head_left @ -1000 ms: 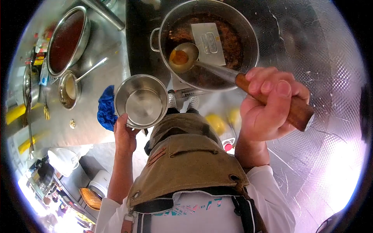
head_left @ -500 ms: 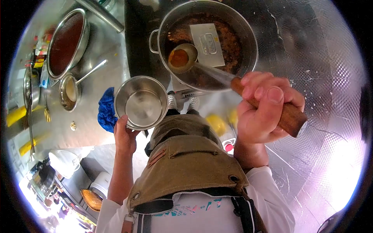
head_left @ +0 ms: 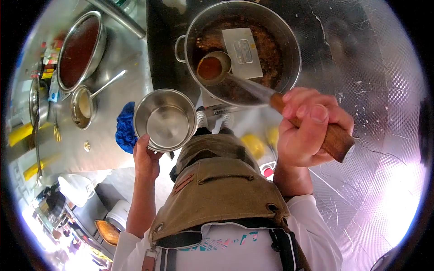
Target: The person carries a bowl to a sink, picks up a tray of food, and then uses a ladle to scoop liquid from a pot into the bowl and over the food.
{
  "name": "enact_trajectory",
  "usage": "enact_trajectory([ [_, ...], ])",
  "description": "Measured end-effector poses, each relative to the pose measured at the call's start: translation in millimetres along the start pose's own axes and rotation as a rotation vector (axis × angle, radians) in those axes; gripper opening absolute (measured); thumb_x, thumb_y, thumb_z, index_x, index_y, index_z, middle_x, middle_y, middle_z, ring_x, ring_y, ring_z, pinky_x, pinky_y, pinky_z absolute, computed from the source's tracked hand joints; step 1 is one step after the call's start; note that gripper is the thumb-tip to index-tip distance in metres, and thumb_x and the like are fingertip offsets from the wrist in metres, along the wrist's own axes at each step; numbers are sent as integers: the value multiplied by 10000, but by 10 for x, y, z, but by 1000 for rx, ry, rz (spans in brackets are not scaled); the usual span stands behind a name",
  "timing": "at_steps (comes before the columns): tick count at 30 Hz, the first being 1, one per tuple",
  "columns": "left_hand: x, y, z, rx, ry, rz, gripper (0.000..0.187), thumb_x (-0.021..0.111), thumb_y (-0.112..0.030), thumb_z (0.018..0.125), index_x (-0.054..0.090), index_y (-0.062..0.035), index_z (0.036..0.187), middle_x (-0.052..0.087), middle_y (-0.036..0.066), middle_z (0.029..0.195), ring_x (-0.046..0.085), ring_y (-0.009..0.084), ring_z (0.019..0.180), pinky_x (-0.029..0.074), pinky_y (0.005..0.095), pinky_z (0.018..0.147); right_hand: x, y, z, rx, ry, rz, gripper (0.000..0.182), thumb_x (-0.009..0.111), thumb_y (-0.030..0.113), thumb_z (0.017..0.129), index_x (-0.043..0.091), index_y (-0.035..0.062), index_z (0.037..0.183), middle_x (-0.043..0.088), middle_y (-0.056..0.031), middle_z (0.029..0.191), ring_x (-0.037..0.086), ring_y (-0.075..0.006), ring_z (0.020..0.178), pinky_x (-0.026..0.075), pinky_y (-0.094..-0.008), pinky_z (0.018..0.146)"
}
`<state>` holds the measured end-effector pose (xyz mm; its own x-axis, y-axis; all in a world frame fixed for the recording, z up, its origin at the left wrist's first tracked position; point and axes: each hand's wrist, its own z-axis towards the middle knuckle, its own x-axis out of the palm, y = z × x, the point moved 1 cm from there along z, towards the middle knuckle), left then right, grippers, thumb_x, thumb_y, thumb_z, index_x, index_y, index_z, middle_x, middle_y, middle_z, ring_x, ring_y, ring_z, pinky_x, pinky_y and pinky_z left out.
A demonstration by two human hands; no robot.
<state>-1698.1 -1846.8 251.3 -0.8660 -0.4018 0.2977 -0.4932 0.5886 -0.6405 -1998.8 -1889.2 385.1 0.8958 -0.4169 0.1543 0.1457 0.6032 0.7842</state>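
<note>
My right hand (head_left: 314, 126) is closed round the wooden handle of a metal ladle (head_left: 253, 86). The ladle's bowl holds reddish-brown liquid and is over the left part of a big steel pot (head_left: 296, 67). Inside the pot are dark brown contents and a rectangular metal plate (head_left: 242, 53) with a small handle. My left hand (head_left: 145, 158) grips the lower rim of a round steel container (head_left: 167, 121), its thumb over the edge. No food shows in the container, which is tilted towards the camera. A crumpled blue cloth (head_left: 126, 128) lies just left of it.
On the steel counter (head_left: 120, 149) at the left are a bowl of dark red sauce (head_left: 80, 52), a small strainer (head_left: 82, 107) with a spoon and a whisk (head_left: 57, 133). A textured metal surface (head_left: 366, 113) spans the right. White buckets (head_left: 77, 189) stand lower left.
The ladle has shifted very slightly, and the liquid in its bowl looks darker and more level. My left hand still holds the container in nearly the same place.
</note>
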Motion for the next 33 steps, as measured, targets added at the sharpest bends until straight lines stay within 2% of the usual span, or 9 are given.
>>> enact_trajectory([
  [11,25,8,-42,25,-39,62,408,559,-300,835,514,-20,1128,614,90,1012,619,178,879,531,306,712,-10,-5,-17,-37,40,7,231,540,66,873,326,97,953,509,-106,725,529,-184,583,490,-353,587],
  [14,-49,32,-2,36,16,79,400,564,-304,832,519,-24,1113,618,84,1000,618,176,888,527,305,718,-11,-9,-13,-40,53,11,225,536,59,873,331,92,961,512,-104,729,530,-181,589,486,-338,578],
  [23,-51,36,3,-7,-14,31,391,561,-301,836,523,-20,1106,622,99,1008,622,184,899,532,322,751,13,4,-3,-12,46,14,227,538,38,865,340,96,959,512,-109,750,536,-172,607,477,-321,566],
  [33,-36,24,-7,3,-3,20,389,555,-301,839,526,-16,1103,620,100,1012,624,194,900,531,334,763,40,-74,-4,-86,-49,59,205,535,-13,844,367,58,937,507,-116,715,525,-171,547,464,-308,500],
])
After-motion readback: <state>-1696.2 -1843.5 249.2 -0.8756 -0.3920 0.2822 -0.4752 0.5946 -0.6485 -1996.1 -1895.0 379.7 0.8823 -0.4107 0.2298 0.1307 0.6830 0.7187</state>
